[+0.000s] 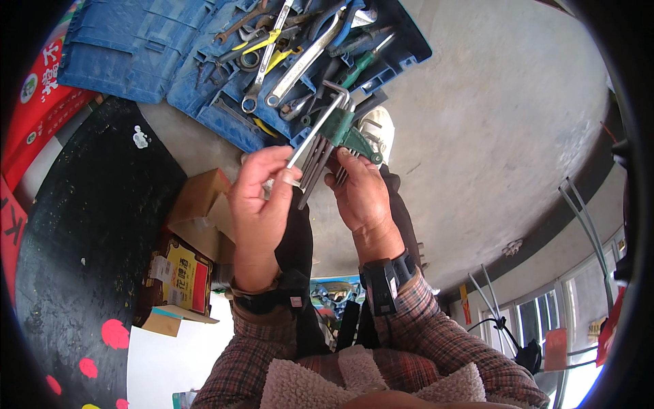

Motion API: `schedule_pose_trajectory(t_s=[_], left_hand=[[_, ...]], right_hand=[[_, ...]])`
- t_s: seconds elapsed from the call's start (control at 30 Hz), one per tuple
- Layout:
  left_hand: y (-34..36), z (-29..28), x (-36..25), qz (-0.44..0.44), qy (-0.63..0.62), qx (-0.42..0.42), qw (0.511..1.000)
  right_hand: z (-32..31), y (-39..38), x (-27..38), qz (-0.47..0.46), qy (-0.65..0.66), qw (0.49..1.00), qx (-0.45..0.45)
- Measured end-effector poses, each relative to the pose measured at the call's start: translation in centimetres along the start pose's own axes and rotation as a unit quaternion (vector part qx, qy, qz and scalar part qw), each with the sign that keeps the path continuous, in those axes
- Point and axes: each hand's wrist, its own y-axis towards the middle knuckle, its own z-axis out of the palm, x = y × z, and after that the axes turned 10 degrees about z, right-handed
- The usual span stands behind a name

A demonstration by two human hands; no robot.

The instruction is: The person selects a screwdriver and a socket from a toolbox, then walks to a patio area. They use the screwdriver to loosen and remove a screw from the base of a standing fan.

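Note:
A hex key set with a green holder (336, 127) is up in front of me, above the near edge of the blue toolbox (126, 58). My right hand (364, 201) is closed around the lower ends of its keys, thumb in front. One long shiny hex key (315, 128) slants along the left side of the set, its bent end at the top near the holder. My left hand (259, 204) pinches the lower tip of this key between thumb and fingers. Whether the key is still seated in the holder, I cannot tell.
Wrenches (306, 58), pliers and a green-handled screwdriver (364, 65) lie jumbled in the open toolbox. A white shoe (379, 133) stands beside it. To the left are a dark board (88, 198) and cardboard boxes (178, 273). Concrete floor (504, 123) stretches to the right.

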Motion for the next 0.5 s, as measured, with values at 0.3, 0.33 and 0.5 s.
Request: schedule_pose_trajectory(t_s=[0.3,0.33,0.5], left_hand=[[0.7,0.7,-0.1,0.144,0.298,0.170,0.928],[0.6,0.8,-0.2,0.144,0.301,0.177,0.926],[0.6,1.3,0.1,0.183,0.360,0.187,0.895]], right_hand=[[0.6,-0.1,0.0,-0.024,0.070,0.997,0.033],[0.6,-0.1,0.0,-0.024,0.061,0.998,0.023],[0.4,-0.1,0.1,-0.017,0.049,0.999,-0.004]])
